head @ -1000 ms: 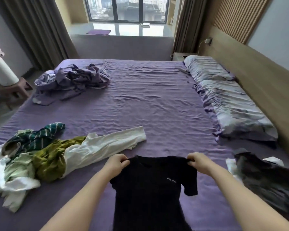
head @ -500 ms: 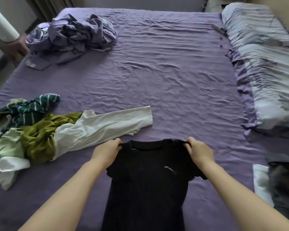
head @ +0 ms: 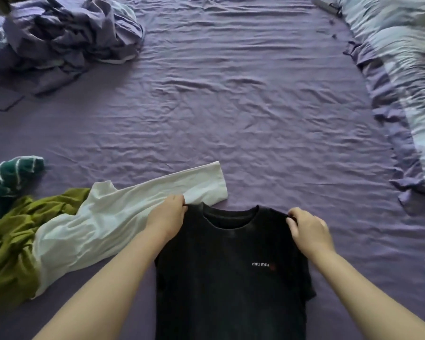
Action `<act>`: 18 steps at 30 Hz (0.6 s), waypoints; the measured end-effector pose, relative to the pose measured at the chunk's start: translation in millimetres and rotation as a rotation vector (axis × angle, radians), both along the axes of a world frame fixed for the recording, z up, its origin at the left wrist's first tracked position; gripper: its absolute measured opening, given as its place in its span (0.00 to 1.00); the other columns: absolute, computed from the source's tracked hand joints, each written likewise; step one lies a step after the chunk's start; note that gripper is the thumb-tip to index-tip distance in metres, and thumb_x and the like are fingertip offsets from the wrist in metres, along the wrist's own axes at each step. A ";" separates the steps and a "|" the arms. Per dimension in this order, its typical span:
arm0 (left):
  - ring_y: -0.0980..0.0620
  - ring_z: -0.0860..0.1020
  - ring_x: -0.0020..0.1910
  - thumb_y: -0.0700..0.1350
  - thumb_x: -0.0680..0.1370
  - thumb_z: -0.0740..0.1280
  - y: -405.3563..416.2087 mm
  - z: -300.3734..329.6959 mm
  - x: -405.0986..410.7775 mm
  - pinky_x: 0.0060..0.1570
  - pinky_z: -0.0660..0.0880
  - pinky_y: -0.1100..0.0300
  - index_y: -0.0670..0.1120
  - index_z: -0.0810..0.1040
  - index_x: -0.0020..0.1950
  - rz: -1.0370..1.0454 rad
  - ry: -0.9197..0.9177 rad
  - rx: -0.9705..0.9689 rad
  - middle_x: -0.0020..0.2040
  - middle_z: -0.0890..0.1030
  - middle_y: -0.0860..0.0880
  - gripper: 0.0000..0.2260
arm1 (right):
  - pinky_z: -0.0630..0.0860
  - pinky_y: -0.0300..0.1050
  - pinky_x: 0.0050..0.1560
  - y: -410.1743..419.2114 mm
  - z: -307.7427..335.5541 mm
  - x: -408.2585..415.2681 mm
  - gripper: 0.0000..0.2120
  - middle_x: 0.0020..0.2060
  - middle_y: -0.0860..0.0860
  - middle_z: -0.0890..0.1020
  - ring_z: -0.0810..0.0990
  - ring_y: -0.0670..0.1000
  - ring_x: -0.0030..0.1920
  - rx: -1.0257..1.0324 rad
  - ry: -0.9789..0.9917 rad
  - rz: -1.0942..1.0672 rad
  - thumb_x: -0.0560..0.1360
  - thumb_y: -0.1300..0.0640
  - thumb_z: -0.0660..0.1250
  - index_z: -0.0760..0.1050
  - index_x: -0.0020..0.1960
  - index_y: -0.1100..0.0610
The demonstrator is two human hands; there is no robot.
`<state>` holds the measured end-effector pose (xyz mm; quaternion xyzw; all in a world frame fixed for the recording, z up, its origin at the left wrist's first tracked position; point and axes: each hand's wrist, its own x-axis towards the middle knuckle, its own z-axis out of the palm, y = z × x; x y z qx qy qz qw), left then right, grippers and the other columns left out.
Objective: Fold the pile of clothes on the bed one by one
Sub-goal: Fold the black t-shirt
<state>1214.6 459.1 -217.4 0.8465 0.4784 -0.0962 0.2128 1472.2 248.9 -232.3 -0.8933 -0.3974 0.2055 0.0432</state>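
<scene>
Underneath, wrinkled purple bed sheet (head: 231, 94); pale pillows (head: 407, 69) alongside.

A single wide-angle view comes from the person's head, looking forward and steeply down across the bed (head: 243, 106). The forearms enter from the bottom edge and run up toward the middle, so the left hand (head: 168, 217) and the right hand (head: 307, 229) sit close to the lens, in the lower centre. The black T-shirt (head: 231, 278) lies nearest, its lower part cut off by the bottom edge. The heap of clothes (head: 35, 241) is cropped by the left edge, the pillows (head: 407, 82) by the right edge and top corner. The rumpled purple bedding (head: 59, 45) marks the far left, cropped at the top. There is no second view to share the scene.
</scene>
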 end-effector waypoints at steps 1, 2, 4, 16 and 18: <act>0.44 0.74 0.48 0.49 0.81 0.57 1.8 -12.2 2.0 0.45 0.70 0.52 0.47 0.69 0.50 0.000 0.004 -0.021 0.52 0.75 0.46 0.07 | 0.65 0.49 0.59 1.7 -9.0 -1.1 0.13 0.54 0.53 0.80 0.77 0.57 0.55 -0.015 0.029 -0.012 0.78 0.51 0.61 0.71 0.59 0.55; 0.44 0.74 0.49 0.51 0.81 0.58 3.3 -24.1 2.9 0.45 0.71 0.52 0.47 0.69 0.50 0.002 0.011 -0.037 0.51 0.75 0.46 0.08 | 0.63 0.50 0.63 3.0 -17.9 -1.4 0.16 0.56 0.52 0.79 0.76 0.55 0.57 -0.032 0.053 -0.022 0.78 0.49 0.62 0.70 0.62 0.56; 0.45 0.75 0.49 0.55 0.79 0.60 6.3 -45.0 1.4 0.42 0.69 0.54 0.50 0.67 0.47 0.012 0.032 -0.072 0.50 0.76 0.49 0.10 | 0.62 0.50 0.65 3.3 -33.6 1.2 0.21 0.56 0.51 0.79 0.76 0.55 0.58 -0.080 0.032 0.001 0.76 0.45 0.63 0.69 0.64 0.56; 0.39 0.78 0.31 0.47 0.75 0.70 29.2 -35.2 22.6 0.26 0.72 0.52 0.41 0.78 0.45 -0.132 -0.136 0.394 0.39 0.78 0.42 0.09 | 0.65 0.47 0.33 26.2 -30.8 28.2 0.12 0.47 0.56 0.78 0.79 0.63 0.38 0.135 -0.173 -0.092 0.79 0.50 0.60 0.72 0.55 0.57; 0.39 0.79 0.39 0.44 0.71 0.74 29.2 -32.9 35.4 0.35 0.74 0.48 0.41 0.79 0.49 -0.132 -0.100 0.411 0.44 0.79 0.41 0.10 | 0.67 0.49 0.38 32.7 -32.4 35.4 0.15 0.50 0.55 0.80 0.79 0.63 0.44 0.119 -0.119 -0.118 0.78 0.47 0.60 0.70 0.56 0.57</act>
